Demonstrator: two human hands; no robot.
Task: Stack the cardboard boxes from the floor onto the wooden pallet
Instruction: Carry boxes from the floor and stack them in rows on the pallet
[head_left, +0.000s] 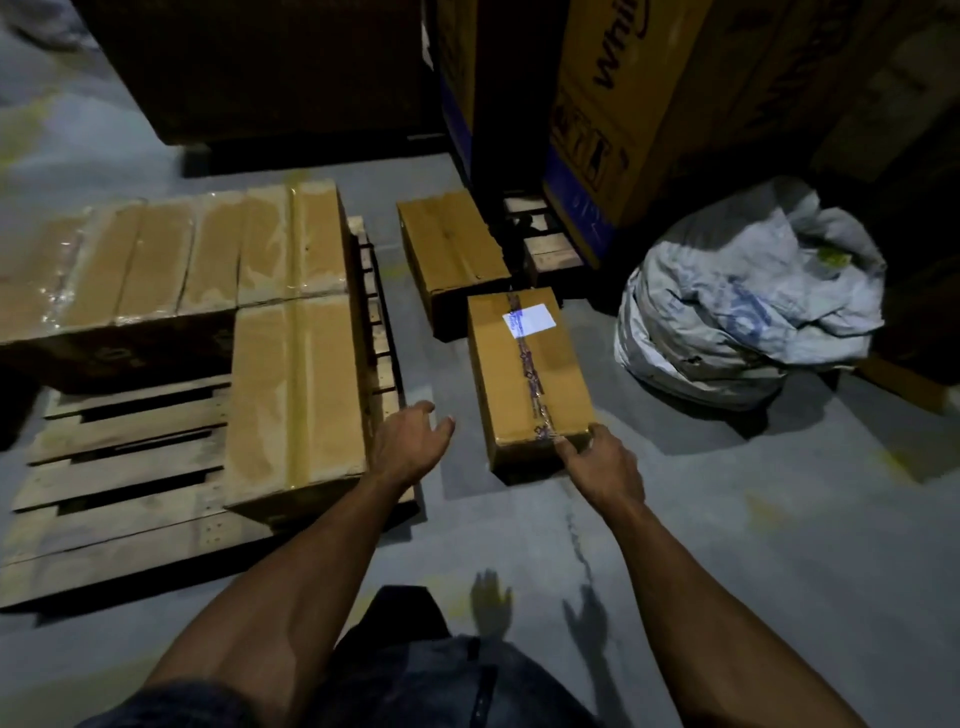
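The right hand (597, 460) grips the near corner of the stiff, taped brown cardboard box (530, 379), left hand (410, 441) open beside it; likely hefty, best lifted by both short ends.

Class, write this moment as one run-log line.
right hand: grips near end of labelled box on floor | left hand: open, beside it | pallet: partly loaded

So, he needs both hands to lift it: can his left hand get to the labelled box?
Probably yes. The left hand hovers open beside the labelled box, with only bare floor between; the right hand already grips its near corner.
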